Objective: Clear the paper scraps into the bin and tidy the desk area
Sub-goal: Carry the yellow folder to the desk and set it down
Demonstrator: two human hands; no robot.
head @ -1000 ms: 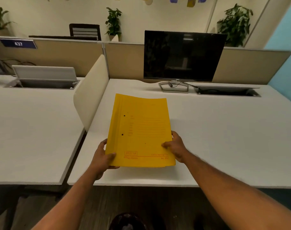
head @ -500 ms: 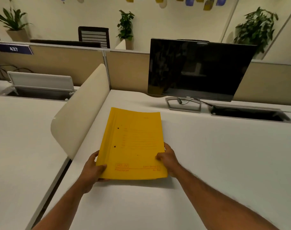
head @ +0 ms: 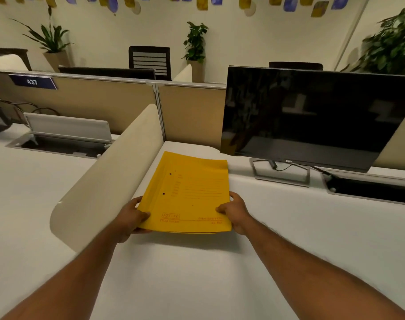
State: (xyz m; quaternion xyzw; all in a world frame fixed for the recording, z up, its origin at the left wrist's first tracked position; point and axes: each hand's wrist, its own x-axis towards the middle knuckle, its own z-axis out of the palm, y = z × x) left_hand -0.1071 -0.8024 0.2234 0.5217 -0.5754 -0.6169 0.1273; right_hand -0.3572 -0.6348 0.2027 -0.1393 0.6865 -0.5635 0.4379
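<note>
A person holds a stack of yellow folders point(head: 187, 192) with both hands over the white desk point(head: 289, 239). The left hand point(head: 132, 219) grips the stack's near left corner, thumb on top and fingers underneath. The right hand point(head: 235, 212) grips the near right edge the same way, thumb pressed on the cover. The top folder is bright yellow card with two small dark punch holes near its left side, faint ruled lines across the middle and red printing along the near edge; the wording is too blurred to read. The stack's far end dips toward the desk, just right of a cream curved divider point(head: 109, 172) and near left of a dark monitor point(head: 312, 116) on a metal stand.
</note>
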